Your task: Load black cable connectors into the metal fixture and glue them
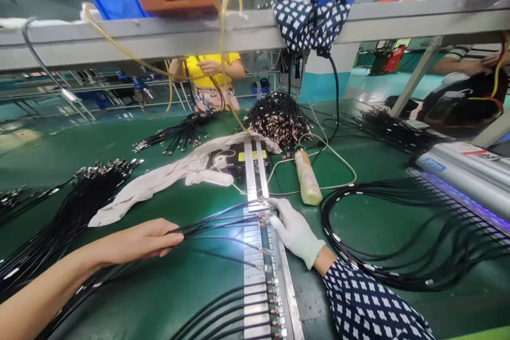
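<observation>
My bare left hand (153, 237) is closed around several thin black cables (215, 221) left of a long metal rail (285, 281). My right hand (292, 226), in a white glove, has its fingers at the metal cable ends on the rail; its fingertips are pressed together there, around connectors partly hidden by the glove. Nearer to me, several black cables (231, 308) lie across the white strip with their ends seated in the rail. A bright light shines on the strip between my hands.
A white cloth (159, 183) lies behind my left hand. A yellowish bottle (308, 180), coiled black cables (338, 239) and a silver lamp unit (462, 175) are on the right. Cable bundles (83, 191) lie left. A person in yellow (207, 71) stands beyond the overhead shelf beam (159, 40).
</observation>
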Demonstrator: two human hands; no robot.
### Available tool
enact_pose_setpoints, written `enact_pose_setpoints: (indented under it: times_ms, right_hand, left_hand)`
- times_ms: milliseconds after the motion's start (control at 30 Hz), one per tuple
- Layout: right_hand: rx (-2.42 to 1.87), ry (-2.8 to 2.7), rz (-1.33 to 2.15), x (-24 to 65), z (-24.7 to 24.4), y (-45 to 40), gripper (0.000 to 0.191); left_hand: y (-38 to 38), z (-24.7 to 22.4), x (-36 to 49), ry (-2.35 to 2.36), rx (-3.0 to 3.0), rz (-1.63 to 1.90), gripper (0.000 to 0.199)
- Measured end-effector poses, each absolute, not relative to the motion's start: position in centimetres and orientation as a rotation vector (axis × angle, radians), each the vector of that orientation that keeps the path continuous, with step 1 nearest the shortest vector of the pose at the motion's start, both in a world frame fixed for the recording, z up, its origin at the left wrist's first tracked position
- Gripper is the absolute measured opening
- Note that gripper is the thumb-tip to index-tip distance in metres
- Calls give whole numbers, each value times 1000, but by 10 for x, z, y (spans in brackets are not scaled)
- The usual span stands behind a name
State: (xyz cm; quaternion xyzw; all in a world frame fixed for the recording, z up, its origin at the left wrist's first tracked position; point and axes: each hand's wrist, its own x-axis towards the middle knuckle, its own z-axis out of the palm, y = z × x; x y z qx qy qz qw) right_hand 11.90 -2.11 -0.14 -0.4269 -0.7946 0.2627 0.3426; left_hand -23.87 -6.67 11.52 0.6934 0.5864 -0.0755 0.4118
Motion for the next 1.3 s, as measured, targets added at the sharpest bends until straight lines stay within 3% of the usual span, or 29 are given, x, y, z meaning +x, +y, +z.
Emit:
enact_pose_setpoints:
  times_ms: [633, 867, 967, 1100, 1300]
  right_hand:
    - [-1095, -2006, 737, 115, -15, -18, 41]
    - [-1094, -2015, 757, 116, -13, -18, 41]
    - [-1081, -2022, 753, 117, -14, -17, 42]
    - [-1085, -2022, 750, 117, -14, -17, 39]
    - [-1130, -2027, 750, 117, -12, -15, 39]
  left_hand:
    - [-67, 137, -232, 1341, 1650, -162, 63]
    - [-72, 170, -211, 1529, 1784, -282, 59]
    - [-69, 168, -210, 1458, 1766, -283, 59]
    - [-69, 157, -219, 1758, 1904, -322, 57]
    - [-71, 154, -246, 1523, 1778, -358, 60]
